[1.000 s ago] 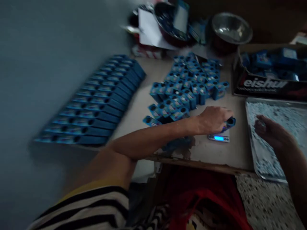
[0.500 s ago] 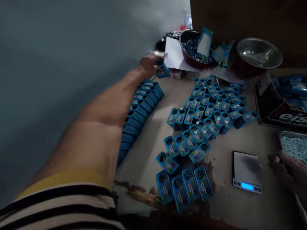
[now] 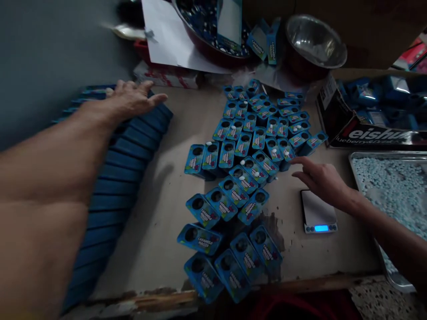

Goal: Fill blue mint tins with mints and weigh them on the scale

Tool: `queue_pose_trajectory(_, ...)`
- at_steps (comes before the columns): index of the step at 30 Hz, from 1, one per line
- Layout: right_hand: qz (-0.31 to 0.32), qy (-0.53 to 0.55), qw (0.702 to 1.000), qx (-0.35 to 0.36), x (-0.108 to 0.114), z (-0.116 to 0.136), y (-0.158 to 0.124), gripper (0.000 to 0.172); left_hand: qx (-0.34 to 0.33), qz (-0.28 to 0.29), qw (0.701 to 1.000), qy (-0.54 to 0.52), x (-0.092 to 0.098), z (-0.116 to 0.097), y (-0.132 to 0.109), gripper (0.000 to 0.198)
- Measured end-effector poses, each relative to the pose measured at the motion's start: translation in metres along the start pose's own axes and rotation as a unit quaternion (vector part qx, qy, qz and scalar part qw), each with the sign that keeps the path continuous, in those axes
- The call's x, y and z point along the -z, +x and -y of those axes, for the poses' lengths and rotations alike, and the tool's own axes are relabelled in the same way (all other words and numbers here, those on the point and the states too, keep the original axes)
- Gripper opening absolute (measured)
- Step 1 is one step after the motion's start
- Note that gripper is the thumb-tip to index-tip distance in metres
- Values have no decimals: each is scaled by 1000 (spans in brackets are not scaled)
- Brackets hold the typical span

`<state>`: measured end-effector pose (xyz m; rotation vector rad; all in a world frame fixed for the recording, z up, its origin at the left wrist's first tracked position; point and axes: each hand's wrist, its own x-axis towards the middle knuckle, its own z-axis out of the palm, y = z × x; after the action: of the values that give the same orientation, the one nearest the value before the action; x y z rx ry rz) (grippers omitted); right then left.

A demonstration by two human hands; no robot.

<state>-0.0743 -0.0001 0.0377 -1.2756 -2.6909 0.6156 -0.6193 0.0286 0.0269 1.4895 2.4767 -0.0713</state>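
My left hand point(image 3: 130, 98) lies open, fingers flat, on the far end of a long row of closed blue boxes point(image 3: 120, 178) along the left wall. My right hand point(image 3: 318, 178) hovers open, fingers stretched toward a cluster of small blue boxes with round holes point(image 3: 247, 178) in the middle of the table. Some of those boxes carry a white tablet on top. Just below my right hand sits a small digital scale point(image 3: 317, 212) with a lit blue display and nothing on its plate.
A metal tray of pale blue tablets point(image 3: 396, 186) lies at the right. A dark carton of blue packs point(image 3: 373, 115) stands behind it. At the back are a steel bowl point(image 3: 315, 40), a red bowl point(image 3: 207, 26) and white paper point(image 3: 167, 40). The table's worn front edge point(image 3: 233, 291) is near.
My left hand carried a blue box from the scale to the far end of the left row and now rests there open. My right hand moved from the tray toward the box cluster.
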Motion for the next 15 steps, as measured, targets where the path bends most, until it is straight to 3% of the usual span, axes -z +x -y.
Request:
queue_pose_trajectory(3,14,-120,993,-4,8,0,20,50,-22,-89,995,-33,4,-15,-33,136)
queue_pose_trajectory(6,36,-194,980,23,21,-6,39,57,-126,-150,978,-70,1,-25,-83,110)
queue_pose_trajectory(9,61,-260,961,74,26,-11,65,57,-260,-148,952,-70,-14,-28,-150,67)
queue_pose_trajectory(12,54,-308,943,117,25,-14,91,54,-298,-144,939,-88,-32,-20,-210,68)
queue_pose_trajectory(15,45,-325,936,127,23,-16,102,51,-290,-138,941,-105,-49,-2,-245,70)
